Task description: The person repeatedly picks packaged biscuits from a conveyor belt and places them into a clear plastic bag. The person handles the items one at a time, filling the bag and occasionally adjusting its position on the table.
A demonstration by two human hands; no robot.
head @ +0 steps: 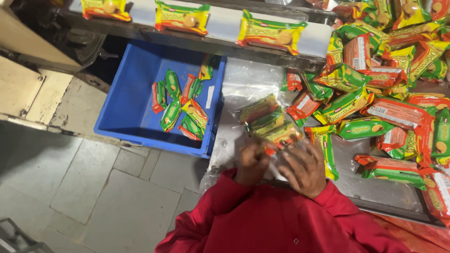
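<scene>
Head view, looking down at a packing bench.

Left hand (251, 164): fingers curled shut, pinching the near edge of the clear bag (269, 126). Right hand (305, 169): fingers spread and bent, pressing on the same bag's near end; grip is on the bag film. Both sleeves red.

Bag: lies on the steel table (375, 194) just ahead of the hands, on a stack of clear film (243, 84). Holds 3 biscuit packs that can be counted; more may lie beneath, cannot tell.

Belt (225, 23), across the top: 3 yellow packs (269, 33) in a row, well apart from each other.

Blue crate (126, 112), left of the table, below the belt: about 9 packs (180, 110), green and red, loose on its floor; 1 of them leans on the far right wall.

Pile (389, 70), right of the bag: loose green, red and yellow packs, overlapping, more than 20; exact count not possible. Nearest pack lies just beside the right hand.

Floor: grey tiles, lower left.
</scene>
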